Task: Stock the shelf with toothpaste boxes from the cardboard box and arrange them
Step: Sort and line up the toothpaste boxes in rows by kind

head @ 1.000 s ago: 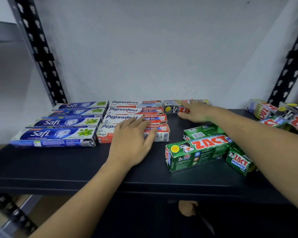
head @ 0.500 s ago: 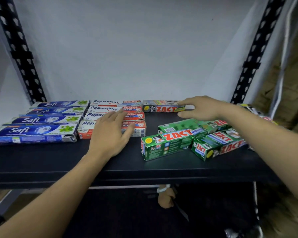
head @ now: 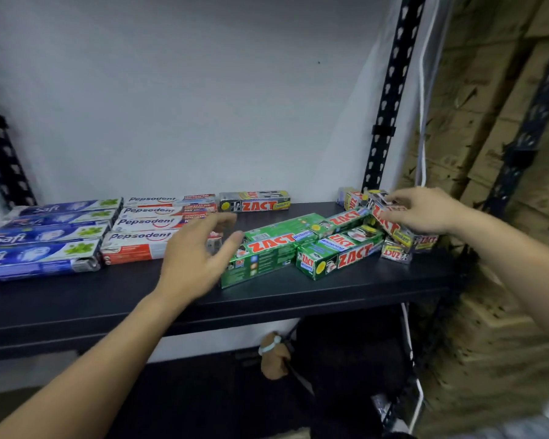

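Left hand is wide open, fingers spread and a bit motion-blurred, hovering just over the black shelf in the gap between the Pepsodent boxes and the nearest of the green Zact Whitening boxes. It's got nothing in it, and I can't tell if a fingertip is actually brushing the green box. Right hand is way over at the right end of the shelf, fingers curled down onto a tilted silver Zact box that sits on top of a messy heap of the same kind, right against the black upright. Looks like a grip with the thumb underneath, though it's a little soft there. Compared with half a second back, the left hand has come up off the Pepsodent stack and slid right, and the right hand has left the lone silver Zact box in the back row and jumped to that heap; the view has swung right too. Safi boxes sit in four neat rows far left, Pepsodent in four rows beside them, and the green ones lie crooked in the middle.
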Tool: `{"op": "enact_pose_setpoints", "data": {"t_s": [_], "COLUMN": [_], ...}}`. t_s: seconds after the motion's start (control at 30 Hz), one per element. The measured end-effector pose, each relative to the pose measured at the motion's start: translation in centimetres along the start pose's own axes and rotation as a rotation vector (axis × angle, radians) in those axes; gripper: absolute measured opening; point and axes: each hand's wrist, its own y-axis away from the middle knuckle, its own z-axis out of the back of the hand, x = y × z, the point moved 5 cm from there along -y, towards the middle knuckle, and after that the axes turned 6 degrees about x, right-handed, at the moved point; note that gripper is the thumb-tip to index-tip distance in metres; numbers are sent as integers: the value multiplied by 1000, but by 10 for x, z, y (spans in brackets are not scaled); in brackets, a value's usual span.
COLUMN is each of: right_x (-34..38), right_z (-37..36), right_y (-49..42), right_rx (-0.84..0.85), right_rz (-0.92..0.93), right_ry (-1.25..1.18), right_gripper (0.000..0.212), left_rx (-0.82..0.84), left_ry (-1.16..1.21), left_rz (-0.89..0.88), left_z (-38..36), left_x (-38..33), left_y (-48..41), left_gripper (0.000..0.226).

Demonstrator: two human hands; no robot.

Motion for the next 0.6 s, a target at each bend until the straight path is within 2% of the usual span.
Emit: {"op": "enact_pose_setpoints", "data": {"t_s": [0.07,0.17,0.3,0.4,0.5,0.6], "right_x": [-9,-15,-20,-25,-27,-14], "right_z": [-6,-15,-20,-22,-19,-16], "right_y": [4,8,10,8,9,17], "right_rx": [-19,-39,-87,-109,-179,-251], "right_rz": [-34,-66,-90,-140,-173,-129], "right_ry": [-12,-48,-86,-125,-165,-180], "right_gripper": [57,54,53,57,50,44], "left_rx": [147,294,274,272,291,307], "left_ry": [-51,-121,-151,-162,-176,-181], "left_rz": [-35,-56,-66,-65,-68,-75], "left_z": [-16,-34,-37,-37,-37,-34], "left_x": [-11,-16,-15,-15,-14,-21], "left_y": [-2,-3,0,2,1,1], "left_gripper": [47,45,32,33,34,40]}}
